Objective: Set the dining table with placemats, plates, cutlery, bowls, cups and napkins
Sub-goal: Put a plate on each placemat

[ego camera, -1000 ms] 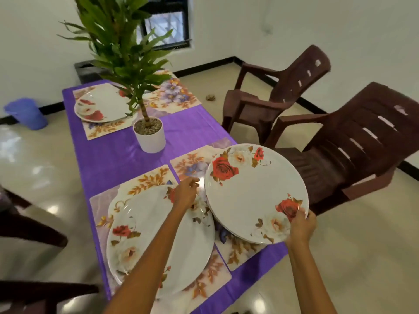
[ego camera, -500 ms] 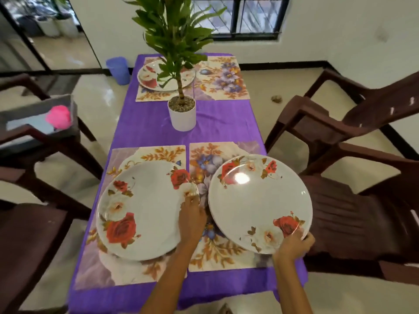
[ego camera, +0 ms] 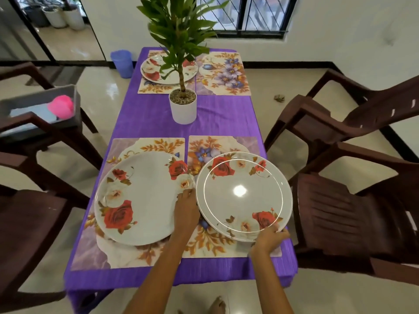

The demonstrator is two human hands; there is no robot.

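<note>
A white plate with red roses (ego camera: 140, 200) lies on the near left placemat (ego camera: 147, 143). My left hand (ego camera: 186, 208) rests on its right edge, fingertips pinching the rim. My right hand (ego camera: 269, 240) grips the near rim of a second rose plate (ego camera: 243, 193), held over the near right placemat (ego camera: 226, 141); whether it touches the mat I cannot tell. A third plate (ego camera: 154, 71) sits on the far left placemat (ego camera: 158, 89). The far right placemat (ego camera: 224, 73) is bare.
A potted plant in a white pot (ego camera: 183, 109) stands mid-table on the purple cloth (ego camera: 147, 114). Brown plastic chairs (ego camera: 340, 211) flank both sides. A grey box with a pink thing (ego camera: 61, 106) sits on a left chair. A blue bin (ego camera: 122, 63) stands beyond.
My view swung round to the table's near end. The left plate now lies centred on its mat, and the right plate has come lower over the near right mat.
</note>
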